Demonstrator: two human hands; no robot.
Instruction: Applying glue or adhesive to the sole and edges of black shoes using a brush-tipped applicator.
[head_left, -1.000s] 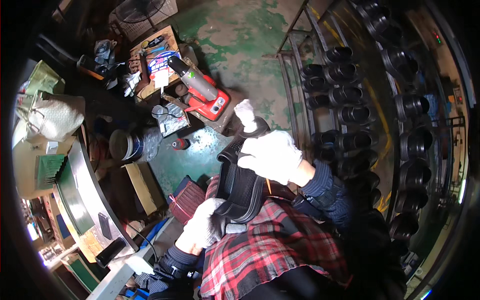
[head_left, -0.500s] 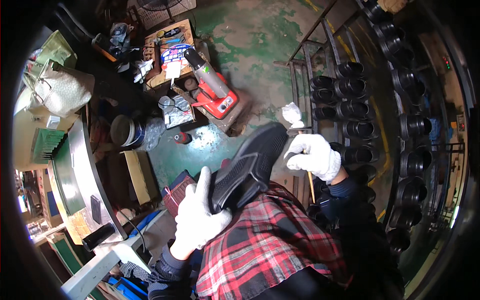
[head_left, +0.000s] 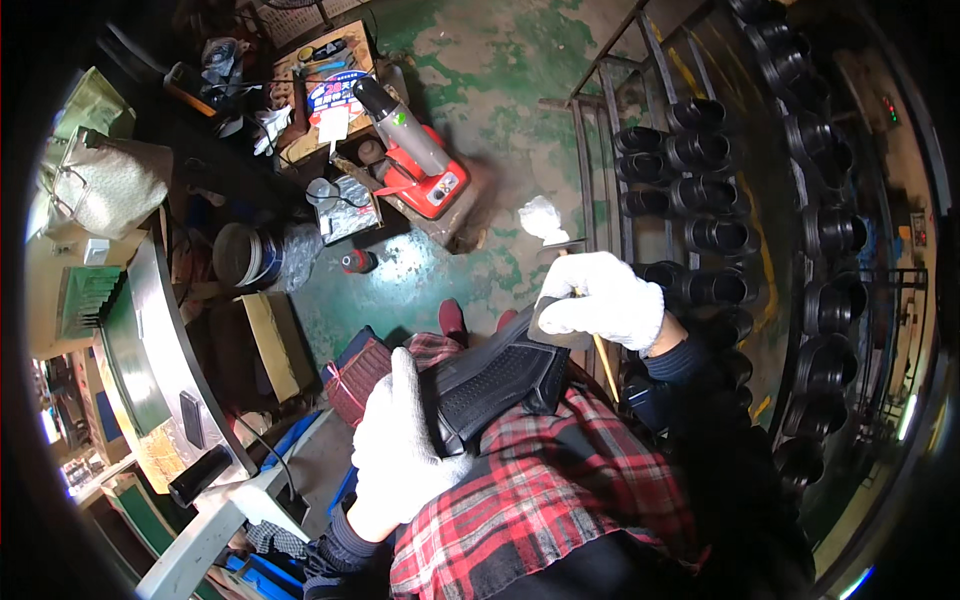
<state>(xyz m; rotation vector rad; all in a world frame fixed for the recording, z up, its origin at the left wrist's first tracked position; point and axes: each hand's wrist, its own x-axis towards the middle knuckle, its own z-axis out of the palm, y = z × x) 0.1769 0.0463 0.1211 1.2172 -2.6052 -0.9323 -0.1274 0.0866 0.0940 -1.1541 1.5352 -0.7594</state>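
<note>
A black shoe (head_left: 490, 390) lies tilted over my lap, its textured side facing up. My left hand (head_left: 400, 440), in a white glove, grips the near left end of it, thumb extended along the edge. My right hand (head_left: 605, 305), also gloved in white, is closed at the shoe's far right end. It holds a thin wooden stick (head_left: 604, 365) with a dark crosspiece and a white wad (head_left: 541, 218) at the top. A flat grey-brown piece (head_left: 560, 326) is pinched between thumb and fingers, against or just over the shoe; contact is unclear.
A red-and-grey machine (head_left: 430, 180) stands ahead beside a cluttered small table (head_left: 350, 50). Racks of black shoes (head_left: 715, 235) line the right. At left are a bench (head_left: 180, 350), a bucket (head_left: 240, 255) and a cardboard box (head_left: 275, 345). A red-capped bottle (head_left: 358, 261) stands on the floor.
My right hand has moved left and slightly up to the shoe's end, carrying the stick and flat piece. The shoe has tipped lower and turned, showing more of its textured side.
</note>
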